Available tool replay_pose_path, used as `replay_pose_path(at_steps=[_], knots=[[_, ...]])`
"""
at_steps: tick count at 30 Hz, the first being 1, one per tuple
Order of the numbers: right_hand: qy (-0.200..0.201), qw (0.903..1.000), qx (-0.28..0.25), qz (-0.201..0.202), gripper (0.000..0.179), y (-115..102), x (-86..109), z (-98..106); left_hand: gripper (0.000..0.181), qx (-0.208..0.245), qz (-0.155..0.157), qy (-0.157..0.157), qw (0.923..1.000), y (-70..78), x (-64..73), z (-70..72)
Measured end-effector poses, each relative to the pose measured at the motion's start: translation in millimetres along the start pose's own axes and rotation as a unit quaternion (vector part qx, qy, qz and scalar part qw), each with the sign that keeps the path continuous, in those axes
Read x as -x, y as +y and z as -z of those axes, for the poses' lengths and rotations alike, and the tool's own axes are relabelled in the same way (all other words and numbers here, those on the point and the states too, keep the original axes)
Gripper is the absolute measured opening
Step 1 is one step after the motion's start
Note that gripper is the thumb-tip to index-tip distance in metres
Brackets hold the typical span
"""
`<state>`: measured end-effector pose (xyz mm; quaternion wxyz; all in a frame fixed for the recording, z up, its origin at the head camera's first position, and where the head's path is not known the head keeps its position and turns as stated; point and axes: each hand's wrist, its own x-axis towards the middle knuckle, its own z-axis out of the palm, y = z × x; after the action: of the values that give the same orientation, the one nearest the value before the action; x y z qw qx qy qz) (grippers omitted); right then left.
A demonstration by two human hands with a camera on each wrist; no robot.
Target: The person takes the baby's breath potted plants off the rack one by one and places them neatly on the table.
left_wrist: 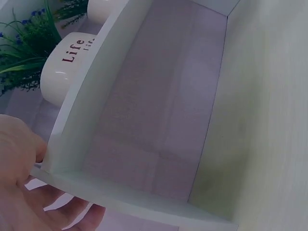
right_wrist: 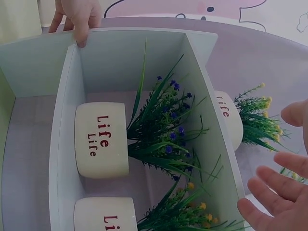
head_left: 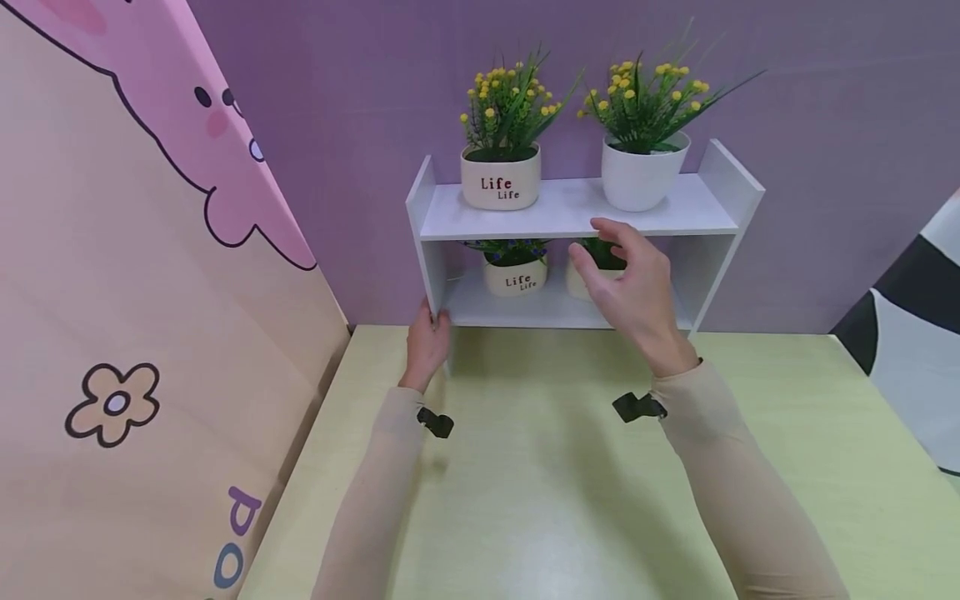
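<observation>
A white two-tier shelf (head_left: 487, 223) stands against the wall at the back of the table. My left hand (head_left: 426, 348) grips its left side panel low down, the thumb inside and the fingers (left_wrist: 67, 209) behind the panel's outer face. In front of the upper board, my right hand (head_left: 637, 287) is raised with fingers spread and nothing in it. It partly hides a cream pot (head_left: 579, 282) on the lower board. Beside that pot sits another cream "Life" pot (right_wrist: 98, 139) with blue flowers. On top stand a "Life" pot (head_left: 501, 183) and a plain white pot (head_left: 641, 179), both with yellow flowers.
The pale yellow table (head_left: 525, 467) spreads in front of the shelf. A cartoon-printed panel (head_left: 150, 292) rises along the left, and a purple wall (head_left: 337, 125) is behind. Black-and-white fabric (head_left: 915, 333) shows at the right edge.
</observation>
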<state>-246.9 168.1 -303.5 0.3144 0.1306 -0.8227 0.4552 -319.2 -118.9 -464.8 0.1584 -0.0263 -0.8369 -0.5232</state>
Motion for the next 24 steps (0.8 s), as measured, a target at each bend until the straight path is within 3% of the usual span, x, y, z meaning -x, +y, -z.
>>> replay_pose_path(at_steps=[4,11,16,24], knots=[[0.001,0.9999,-0.005,0.011,0.046,-0.9,-3.9,-3.9,0.054,0.002,0.012,0.006,0.9999,1.8,0.8,1.5],[-0.005,0.9998,-0.014,0.012,0.044,-3.6,-13.4,-9.1,0.049,-0.044,0.015,0.021,0.9987,7.1,0.4,2.0],[-0.026,0.9996,-0.007,-0.005,0.047,-4.1,-19.2,-8.4,0.051,-0.038,0.023,0.019,0.9988,6.2,-0.8,0.4],[-0.025,0.9996,-0.015,-0.006,0.047,-9.5,-28.2,-8.4,0.052,-0.024,0.019,0.010,0.9995,4.8,1.2,2.6]])
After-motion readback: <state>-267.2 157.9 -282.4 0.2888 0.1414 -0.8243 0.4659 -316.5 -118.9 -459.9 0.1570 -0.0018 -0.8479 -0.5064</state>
